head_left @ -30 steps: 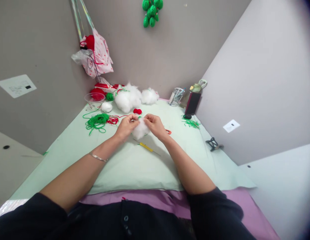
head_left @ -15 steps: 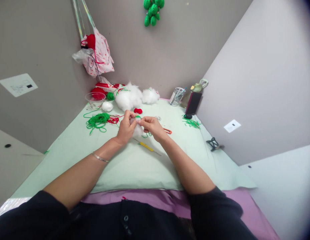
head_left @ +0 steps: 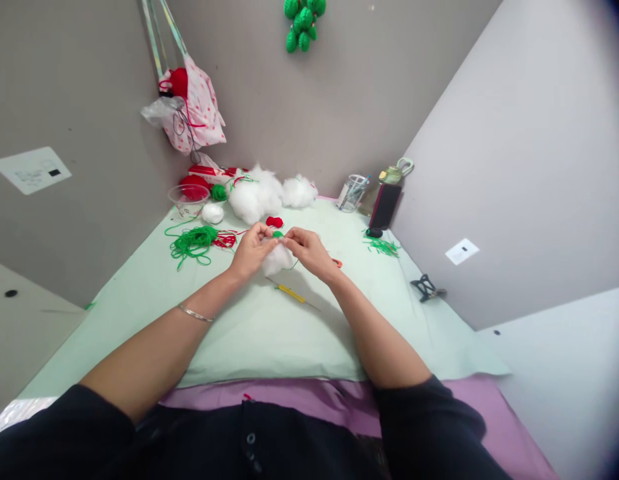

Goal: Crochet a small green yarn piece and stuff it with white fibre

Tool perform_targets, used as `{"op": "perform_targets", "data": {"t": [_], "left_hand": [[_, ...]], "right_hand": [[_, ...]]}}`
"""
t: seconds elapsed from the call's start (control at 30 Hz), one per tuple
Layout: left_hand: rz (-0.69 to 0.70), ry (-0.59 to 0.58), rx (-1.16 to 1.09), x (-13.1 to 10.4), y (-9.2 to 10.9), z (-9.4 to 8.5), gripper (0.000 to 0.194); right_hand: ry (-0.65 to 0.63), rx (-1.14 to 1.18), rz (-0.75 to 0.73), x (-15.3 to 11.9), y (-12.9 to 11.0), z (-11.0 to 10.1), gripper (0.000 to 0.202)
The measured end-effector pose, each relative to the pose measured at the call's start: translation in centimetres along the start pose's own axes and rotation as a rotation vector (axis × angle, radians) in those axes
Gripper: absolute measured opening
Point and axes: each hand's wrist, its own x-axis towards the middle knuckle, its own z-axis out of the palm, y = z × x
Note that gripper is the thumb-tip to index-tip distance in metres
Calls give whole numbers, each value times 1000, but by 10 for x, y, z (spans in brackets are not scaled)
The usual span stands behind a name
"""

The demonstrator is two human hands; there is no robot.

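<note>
A small green crochet piece (head_left: 278,234) sits between my two hands, partly covered by fingers. My left hand (head_left: 252,252) is closed on its left side. From the right, my right hand (head_left: 309,251) pinches it with thumb and fingertips. Under the fingers lies a tuft of white stuffing (head_left: 278,261). A yellow-handled crochet hook (head_left: 291,293) rests on the cloth nearer to me. Just beyond my hands is a small red piece (head_left: 274,222).
Loose green yarn (head_left: 192,243) and red yarn (head_left: 224,239) lie to the left. White stuffing (head_left: 256,193) is heaped at the back, beside a clear bowl (head_left: 189,197). At right stand a pen holder (head_left: 353,193) and a phone (head_left: 386,207), with green yarn scraps (head_left: 382,247) in front.
My right hand has shifted slightly and its fingers now meet the left hand's at the green piece. The white tuft below shows wider. The view has shifted slightly.
</note>
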Motion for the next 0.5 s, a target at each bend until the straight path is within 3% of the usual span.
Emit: {"op": "perform_targets", "data": {"t": [0.23, 0.5], "left_hand": [[-8, 153, 20, 1, -5, -1, 21], [-74, 91, -68, -1, -10, 2, 23]], "right_hand": [[-97, -18, -40, -6, -11, 8, 13], [-31, -129, -95, -3, 1, 4, 13]]}}
